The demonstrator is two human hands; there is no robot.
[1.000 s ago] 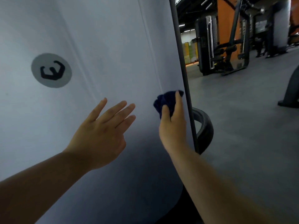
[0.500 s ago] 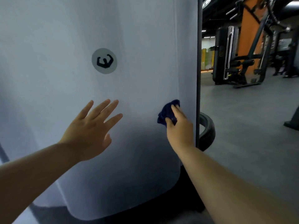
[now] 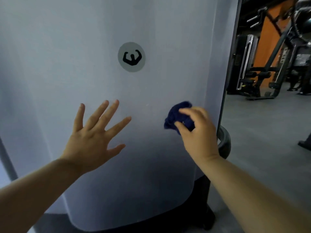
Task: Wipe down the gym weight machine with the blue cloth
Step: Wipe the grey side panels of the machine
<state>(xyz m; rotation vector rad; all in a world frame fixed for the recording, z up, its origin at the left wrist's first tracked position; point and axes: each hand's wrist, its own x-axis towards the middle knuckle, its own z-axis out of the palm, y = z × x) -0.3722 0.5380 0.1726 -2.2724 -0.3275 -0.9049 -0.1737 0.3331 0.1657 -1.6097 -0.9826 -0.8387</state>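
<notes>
The weight machine's pale grey cover panel (image 3: 151, 39) fills most of the view, with a round grey logo sticker (image 3: 131, 57) near its middle. My right hand (image 3: 197, 132) grips a bunched dark blue cloth (image 3: 178, 115) and holds it against the panel, below and right of the sticker, near the panel's right edge. My left hand (image 3: 94, 133) is spread with straight fingers in front of the panel, left of the cloth; whether it touches the surface is unclear.
A black frame post (image 3: 226, 73) runs down the panel's right edge, with a black ring-shaped part (image 3: 225, 143) behind my right wrist. Grey gym floor (image 3: 260, 132) stretches to the right. Other black machines (image 3: 262, 71) and an orange wall stand at the back right.
The view has swung left, so the logo sticker now sits near the centre. My right hand has moved the cloth leftward, away from the panel's right edge. My left hand's fingers have spread wider.
</notes>
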